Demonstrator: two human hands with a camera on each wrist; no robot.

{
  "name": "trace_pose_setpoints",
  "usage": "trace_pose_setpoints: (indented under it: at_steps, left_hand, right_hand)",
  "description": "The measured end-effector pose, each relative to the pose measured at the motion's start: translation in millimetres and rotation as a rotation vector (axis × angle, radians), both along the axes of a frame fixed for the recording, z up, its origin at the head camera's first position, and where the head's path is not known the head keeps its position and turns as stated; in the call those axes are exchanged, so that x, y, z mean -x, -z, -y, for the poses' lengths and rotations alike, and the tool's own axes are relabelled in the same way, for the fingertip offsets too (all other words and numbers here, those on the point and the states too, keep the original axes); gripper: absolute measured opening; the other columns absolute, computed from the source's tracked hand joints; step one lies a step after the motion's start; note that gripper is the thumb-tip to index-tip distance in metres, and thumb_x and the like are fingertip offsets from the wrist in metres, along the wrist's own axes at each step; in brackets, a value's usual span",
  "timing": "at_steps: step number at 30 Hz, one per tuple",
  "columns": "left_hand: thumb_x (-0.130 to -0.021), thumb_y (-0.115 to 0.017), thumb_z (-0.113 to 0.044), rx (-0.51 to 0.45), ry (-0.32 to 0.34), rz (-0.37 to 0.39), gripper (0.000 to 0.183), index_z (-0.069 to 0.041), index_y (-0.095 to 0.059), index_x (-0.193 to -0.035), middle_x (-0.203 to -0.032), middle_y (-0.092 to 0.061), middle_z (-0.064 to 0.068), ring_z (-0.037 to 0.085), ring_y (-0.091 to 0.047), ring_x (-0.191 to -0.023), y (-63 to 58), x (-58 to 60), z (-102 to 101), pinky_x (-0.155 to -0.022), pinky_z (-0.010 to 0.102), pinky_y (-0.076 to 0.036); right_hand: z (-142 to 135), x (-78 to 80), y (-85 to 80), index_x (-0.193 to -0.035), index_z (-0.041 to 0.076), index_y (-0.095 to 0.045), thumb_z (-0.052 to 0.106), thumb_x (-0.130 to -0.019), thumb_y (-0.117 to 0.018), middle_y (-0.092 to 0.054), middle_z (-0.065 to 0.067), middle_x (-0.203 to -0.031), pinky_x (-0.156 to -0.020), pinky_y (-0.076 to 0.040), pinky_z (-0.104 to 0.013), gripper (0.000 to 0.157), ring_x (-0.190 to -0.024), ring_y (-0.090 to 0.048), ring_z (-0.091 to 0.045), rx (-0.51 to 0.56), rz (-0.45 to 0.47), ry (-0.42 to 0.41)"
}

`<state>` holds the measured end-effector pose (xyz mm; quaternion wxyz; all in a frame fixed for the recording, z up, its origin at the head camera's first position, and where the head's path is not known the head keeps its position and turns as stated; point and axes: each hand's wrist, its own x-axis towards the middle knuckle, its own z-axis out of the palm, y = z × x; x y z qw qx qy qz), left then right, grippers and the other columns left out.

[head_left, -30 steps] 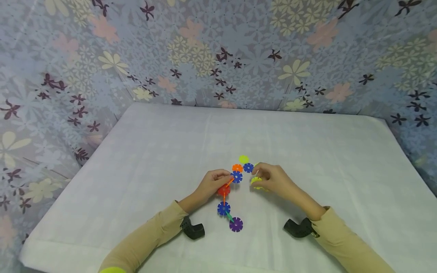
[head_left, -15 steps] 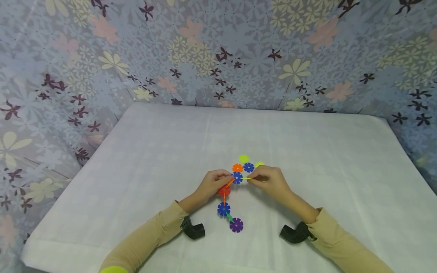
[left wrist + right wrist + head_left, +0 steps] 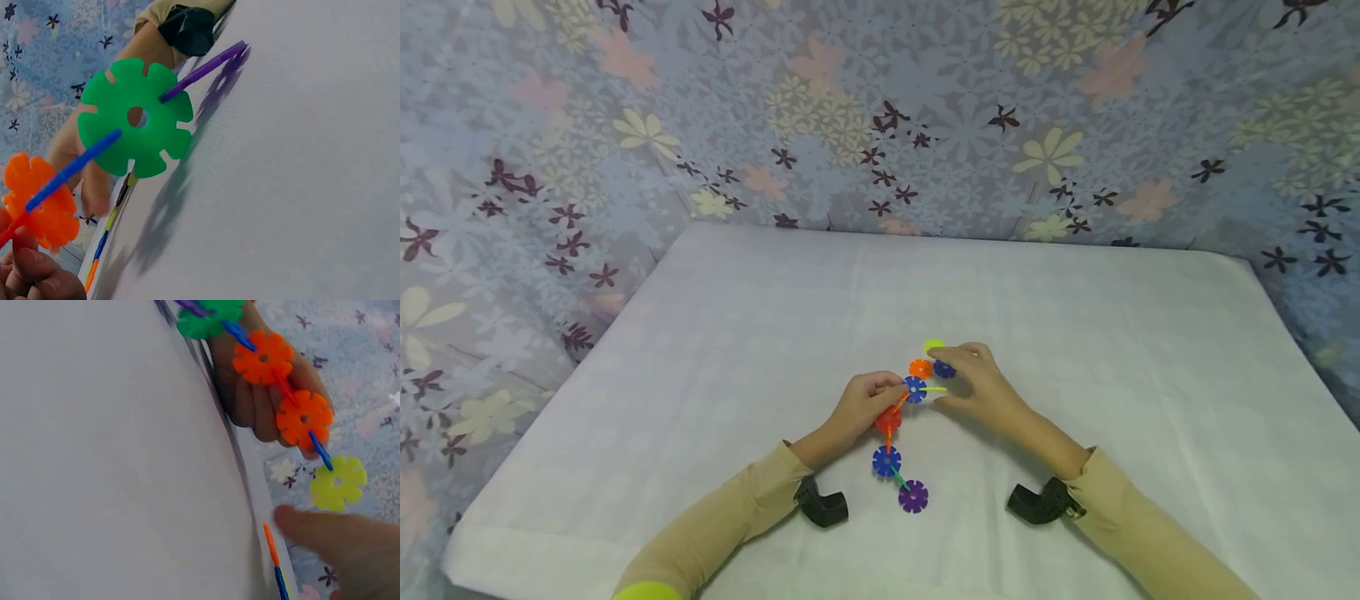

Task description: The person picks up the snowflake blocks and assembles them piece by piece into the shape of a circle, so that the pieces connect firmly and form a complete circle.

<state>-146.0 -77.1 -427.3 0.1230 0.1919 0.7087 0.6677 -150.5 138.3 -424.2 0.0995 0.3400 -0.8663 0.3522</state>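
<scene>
My left hand [image 3: 868, 408] pinches a chain of interlocked notched plastic discs near its far end. From the near end the chain runs through a purple disc [image 3: 913, 497], a green disc [image 3: 134, 153], a blue disc [image 3: 887, 461], an orange disc [image 3: 262, 357], a red disc [image 3: 888, 419], another orange disc [image 3: 304, 419] and a second blue disc [image 3: 914, 389]. At its tip sits a yellow disc [image 3: 338, 482], edge-on in the head view. My right hand [image 3: 988, 392] holds nothing; its thumb and fingers are spread apart beside that tip, above loose discs.
Loose discs lie on the white-covered table [image 3: 760, 317] beyond the chain: a yellow-green disc [image 3: 934, 346], an orange disc [image 3: 921, 368] and a blue disc [image 3: 943, 367], partly behind my right fingers. A flowered cloth [image 3: 850, 100] hangs behind the table.
My right hand brought the yellow disc to the chain's far blue disc, let go of it there, and moved up over the loose discs. My left hand keeps its hold.
</scene>
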Motion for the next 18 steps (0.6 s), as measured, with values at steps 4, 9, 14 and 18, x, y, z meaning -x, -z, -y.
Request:
trace_pose_setpoints:
  at_steps: [4, 9, 14, 18]
  left_hand:
    - [-0.089, -0.051, 0.001, -0.038, 0.014, -0.007, 0.016, 0.016, -0.055, -0.089, -0.057, -0.052, -0.003, 0.004, -0.046, -0.045, -6.4, -2.3, 1.5, -0.043, 0.016, -0.036]
    - [-0.088, -0.049, 0.003, -0.07, 0.014, -0.017, 0.015, 0.017, -0.051, -0.084, -0.055, -0.047, -0.004, 0.003, -0.04, -0.044, -19.8, -7.8, 0.1, -0.043, 0.016, -0.034]
    - [-0.089, -0.048, 0.001, -0.072, -0.012, 0.013, 0.016, 0.014, -0.049, -0.08, -0.052, -0.042, -0.002, 0.005, -0.038, -0.042, -20.8, -9.2, 0.7, -0.041, 0.018, -0.033]
    - [-0.089, -0.049, 0.001, -0.078, -0.018, 0.038, 0.016, 0.014, -0.049, -0.081, -0.052, -0.041, -0.001, 0.006, -0.038, -0.042, -20.9, -9.4, 0.3, -0.042, 0.018, -0.033]
  right_hand:
    - [-4.6, 3.6, 3.7, -0.113, 0.003, -0.061, 0.02, -0.081, -0.067, -0.048, -0.011, -0.127, -0.099, -0.016, -0.05, 0.037, -0.125, -0.022, -0.041, -0.245, -0.094, -0.054]
    - [-2.5, 2.0, 5.9, -0.109, 0.003, -0.063, 0.02, -0.082, -0.065, -0.053, -0.011, -0.121, -0.097, -0.022, -0.052, 0.032, -0.123, -0.026, -0.039, -0.255, -0.142, -0.065]
    - [4.0, 0.0, 9.0, -0.116, -0.001, -0.057, 0.02, -0.084, -0.062, -0.048, -0.015, -0.126, -0.096, -0.021, -0.055, 0.039, -0.123, -0.024, -0.041, -0.303, -0.211, -0.056]
    - [5.2, -1.4, 6.8, -0.084, 0.007, -0.068, 0.012, -0.074, -0.072, -0.064, -0.008, -0.1, -0.093, -0.027, -0.054, 0.012, -0.117, -0.037, -0.036, -0.173, -0.193, -0.046]
